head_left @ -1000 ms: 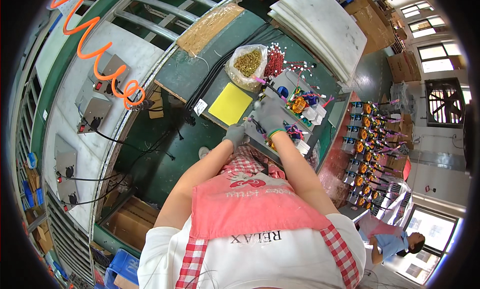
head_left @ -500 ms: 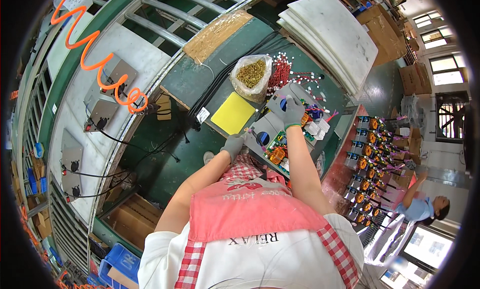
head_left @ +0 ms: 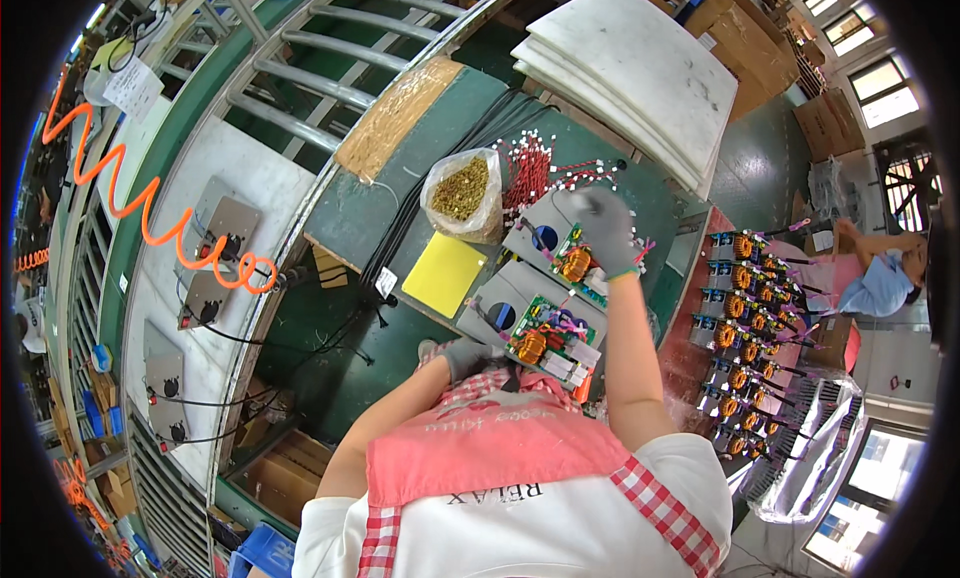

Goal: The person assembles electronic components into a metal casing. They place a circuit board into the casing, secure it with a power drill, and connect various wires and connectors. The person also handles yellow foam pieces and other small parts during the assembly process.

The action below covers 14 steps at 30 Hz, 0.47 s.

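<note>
Two grey metal casings lie side by side on the green bench, each with a round dark-blue opening. The near casing [head_left: 490, 296] carries a green circuit board [head_left: 548, 343] with a copper-wound coil and white blocks. On the far casing [head_left: 528, 240] sits a similar circuit board [head_left: 578, 263], partly covered by my forearm and glove. My left hand [head_left: 466, 359], in a grey glove, is closed at the near casing's lower left edge, its fingertips partly hidden. Above the far board's right side is my gloved right hand [head_left: 607, 226], smeared by motion; whether it holds anything does not show.
A yellow sheet [head_left: 445, 276], a bag of small brass-coloured parts [head_left: 463, 191] and red wires with white connectors [head_left: 528, 173] lie beyond the casings. Black cables [head_left: 425, 183] run along the left. White boards [head_left: 630, 73] are stacked behind. Several coil boards [head_left: 740, 333] stand at right, near another person [head_left: 875, 278].
My right hand has moved from the far casing's round opening rightward over its board. The whole view has shifted, and more of the near board shows. The other person's arms have changed position.
</note>
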### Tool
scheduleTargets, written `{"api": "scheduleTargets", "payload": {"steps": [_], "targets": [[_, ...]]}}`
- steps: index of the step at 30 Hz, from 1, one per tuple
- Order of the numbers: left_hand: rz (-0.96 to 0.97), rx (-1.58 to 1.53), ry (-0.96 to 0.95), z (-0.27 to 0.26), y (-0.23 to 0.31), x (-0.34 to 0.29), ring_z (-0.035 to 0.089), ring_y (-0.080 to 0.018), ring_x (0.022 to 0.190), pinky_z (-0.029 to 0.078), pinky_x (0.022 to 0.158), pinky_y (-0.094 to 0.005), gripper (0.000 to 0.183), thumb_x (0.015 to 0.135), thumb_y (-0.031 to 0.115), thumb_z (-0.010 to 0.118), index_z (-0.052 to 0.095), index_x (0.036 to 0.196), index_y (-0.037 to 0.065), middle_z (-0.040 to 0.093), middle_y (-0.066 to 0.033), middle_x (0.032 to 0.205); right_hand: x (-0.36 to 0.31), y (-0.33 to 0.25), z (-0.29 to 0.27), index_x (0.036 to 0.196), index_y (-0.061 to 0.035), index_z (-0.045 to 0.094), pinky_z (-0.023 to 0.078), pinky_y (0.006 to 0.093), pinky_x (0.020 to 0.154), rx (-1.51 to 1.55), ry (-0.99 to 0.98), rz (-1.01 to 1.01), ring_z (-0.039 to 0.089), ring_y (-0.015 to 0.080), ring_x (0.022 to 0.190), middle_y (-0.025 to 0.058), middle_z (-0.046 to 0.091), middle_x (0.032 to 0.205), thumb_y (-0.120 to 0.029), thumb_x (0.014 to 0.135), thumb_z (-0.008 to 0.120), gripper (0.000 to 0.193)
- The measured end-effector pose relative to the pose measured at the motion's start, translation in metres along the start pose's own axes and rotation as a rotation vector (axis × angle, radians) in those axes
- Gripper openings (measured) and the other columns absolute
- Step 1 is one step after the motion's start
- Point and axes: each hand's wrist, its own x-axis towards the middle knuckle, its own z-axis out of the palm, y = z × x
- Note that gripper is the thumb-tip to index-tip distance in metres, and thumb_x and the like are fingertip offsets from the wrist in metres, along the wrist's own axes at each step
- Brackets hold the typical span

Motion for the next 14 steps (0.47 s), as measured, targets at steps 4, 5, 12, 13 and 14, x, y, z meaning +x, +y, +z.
{"api": "scheduleTargets", "payload": {"steps": [4,5,12,13,14], "targets": [[-0.201,-0.048,0.144,-0.005,-0.002,0.019,0.065,-0.0227,0.076,0.054,0.065,-0.0335,0.017,0.083,0.008,0.058,0.062,0.097,0.0,0.067,-0.0112,0.087,0.006,0.081,-0.069,0.099,-0.0032,0.063,0.047,0.0362,0.078,-0.339,0.498,0.171,0.061,0.0295,0.085,0.0158,0.063,0.093,-0.028,0.081,0.063,0.031],[-0.201,-0.01,0.176,0.0,0.002,0.017,0.065,-0.0228,0.073,0.055,0.063,-0.0336,0.016,0.083,0.009,0.057,0.062,0.096,0.0,0.067,-0.0118,0.085,-0.005,0.114,-0.075,0.103,-0.0017,0.061,0.047,0.0361,0.079,-0.419,0.517,0.283,0.06,0.03,0.088,0.0184,0.063,0.097,-0.029,0.083,0.062,0.034],[-0.258,-0.173,0.277,-0.002,-0.015,0.02,0.068,-0.0279,0.075,0.056,0.06,-0.0381,0.025,0.082,0.013,0.05,0.061,0.092,-0.007,0.067,-0.0183,0.089,-0.079,0.317,-0.016,0.115,-0.0051,0.06,0.043,0.0233,0.074,0.844,0.178,0.681,0.054,0.0154,0.084,0.0046,0.061,0.101,-0.039,0.093,0.049,0.042],[-0.179,-0.168,0.243,-0.006,-0.026,0.027,0.066,-0.0292,0.063,0.057,0.059,-0.0415,0.023,0.08,0.019,0.05,0.06,0.083,-0.002,0.065,-0.0185,0.076,-0.072,0.356,-0.021,0.12,-0.0062,0.059,0.042,0.0213,0.073,1.052,0.153,0.755,0.054,0.015,0.085,0.0047,0.061,0.101,-0.04,0.093,0.049,0.044],[-0.015,-0.006,0.28,-0.002,-0.026,0.021,0.066,-0.0295,0.063,0.057,0.059,-0.0418,0.023,0.08,0.019,0.051,0.059,0.084,-0.002,0.065,-0.0182,0.075,-0.034,0.344,0.014,0.12,-0.0062,0.059,0.042,0.0213,0.073,1.062,0.059,0.729,0.054,0.015,0.085,0.0047,0.061,0.101,-0.04,0.093,0.049,0.044]]}}
